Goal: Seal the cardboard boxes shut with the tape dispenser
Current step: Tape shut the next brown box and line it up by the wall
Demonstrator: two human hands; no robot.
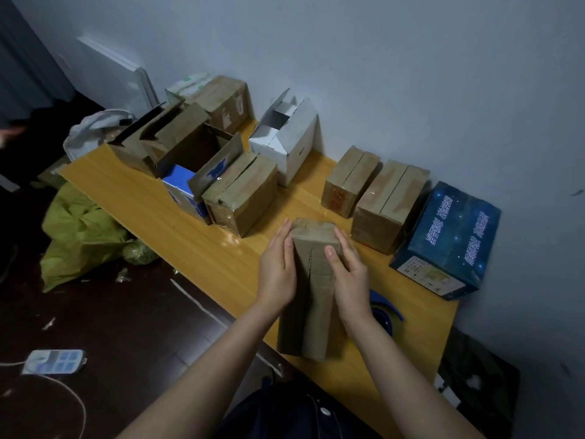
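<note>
A brown cardboard box (311, 299) stands on the wooden table (152, 198) right in front of me, its two top flaps folded down with a seam running along the middle. My left hand (277, 267) lies flat against its left side, fingers straight. My right hand (349, 274) presses the right flap and side, fingers straight as well. The blue tape dispenser (384, 312) lies on the table just right of the box, mostly hidden behind my right wrist.
Several more boxes line the wall: closed brown ones (391, 204), an open brown one (190, 147), an open white one (285, 134), a dark blue starry box (449, 239). A yellow-green bag (79, 236) and a power strip (53, 361) lie on the dark floor.
</note>
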